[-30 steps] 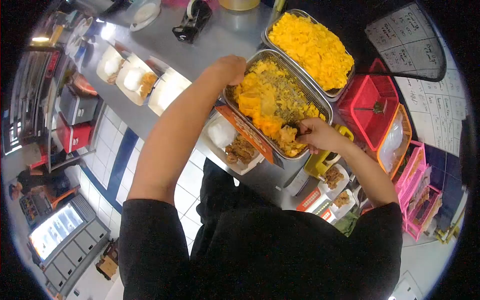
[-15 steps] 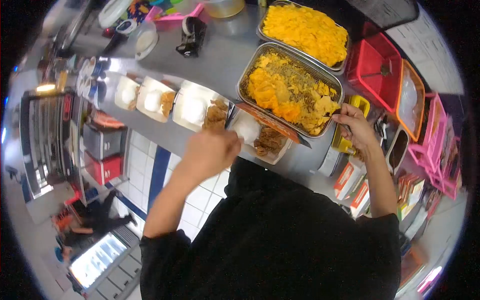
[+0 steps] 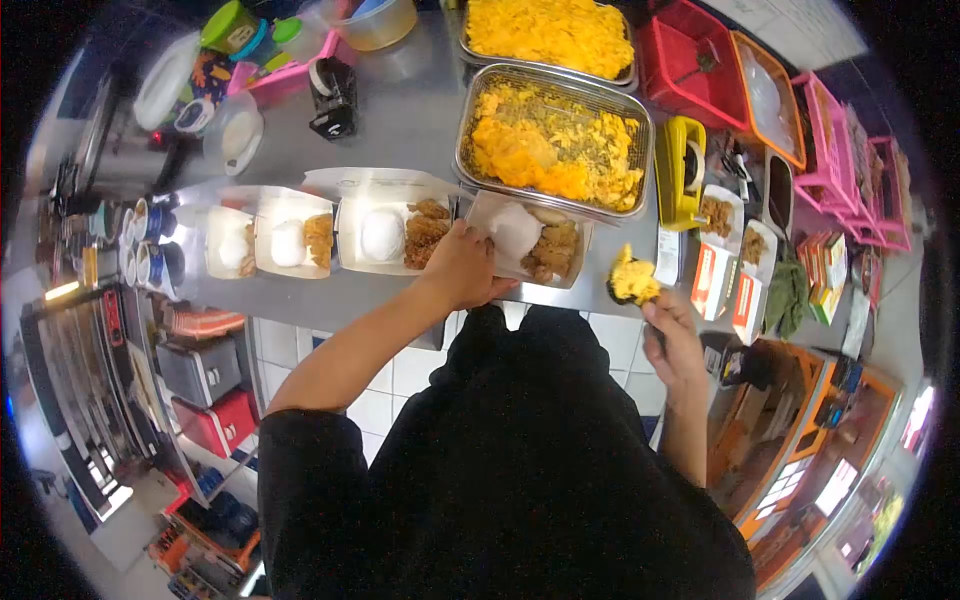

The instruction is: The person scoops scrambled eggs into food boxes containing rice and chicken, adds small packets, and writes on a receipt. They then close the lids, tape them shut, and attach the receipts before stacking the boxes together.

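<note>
My left hand (image 3: 464,264) grips the left side of a paper food box (image 3: 480,208) that holds a mound of white rice (image 3: 515,232) and fried chicken (image 3: 553,250). In my right hand (image 3: 676,338) is a dark spoon (image 3: 622,290) heaped with a yellow, egg-like food (image 3: 633,274). The spoon is apart from the box, to its right over the counter's front edge. Behind the box stands a metal mesh-lined tray (image 3: 463,140) partly filled with the same yellow food. To the left, another open box (image 3: 352,262) contains rice and fried chicken.
Two more filled boxes (image 3: 262,262) line the counter (image 3: 410,130) on the left. A fuller yellow-food tray (image 3: 550,35) sits at the back. To the right are a red bin (image 3: 690,65), a yellow holder (image 3: 680,175), chicken boxes (image 3: 712,285) and pink baskets (image 3: 830,130).
My right hand has moved from the tray's right edge toward me, bringing up a spoonful of yellow food. My left hand has come onto the box. The orange-brown flap in front of the tray no longer shows.
</note>
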Available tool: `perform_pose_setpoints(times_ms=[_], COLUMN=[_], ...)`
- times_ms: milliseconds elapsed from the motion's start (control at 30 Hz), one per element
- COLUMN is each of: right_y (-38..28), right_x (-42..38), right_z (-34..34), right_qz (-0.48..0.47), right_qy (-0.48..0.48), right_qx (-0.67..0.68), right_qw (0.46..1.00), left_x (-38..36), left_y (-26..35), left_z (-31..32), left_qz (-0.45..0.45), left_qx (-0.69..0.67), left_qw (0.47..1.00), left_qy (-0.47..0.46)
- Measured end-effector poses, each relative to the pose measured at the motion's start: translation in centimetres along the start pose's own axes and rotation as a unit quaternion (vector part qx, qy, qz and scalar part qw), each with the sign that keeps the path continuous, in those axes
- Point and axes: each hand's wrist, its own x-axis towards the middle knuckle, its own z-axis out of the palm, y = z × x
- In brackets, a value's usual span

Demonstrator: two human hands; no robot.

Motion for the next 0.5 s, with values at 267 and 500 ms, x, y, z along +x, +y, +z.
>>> perform_pose_setpoints(times_ms=[267,500], right_y=[5.4,5.2], right_x=[2.7,3.7], right_z=[6.0,9.0], right_qz=[-0.018,0.004], right_qy=[-0.028,-0.054], right_qx=[0.026,0.022], right_qw=[0.999,0.998], left_x=[-0.1,-4.9], left_y=[0.7,0.2], left_z=[-1.1,0.5], left_qz=[-0.07,-0.132], left_qx=[-0.024,-0.148], left_qw=[0.997,0.932], left_qy=[0.028,0.302])
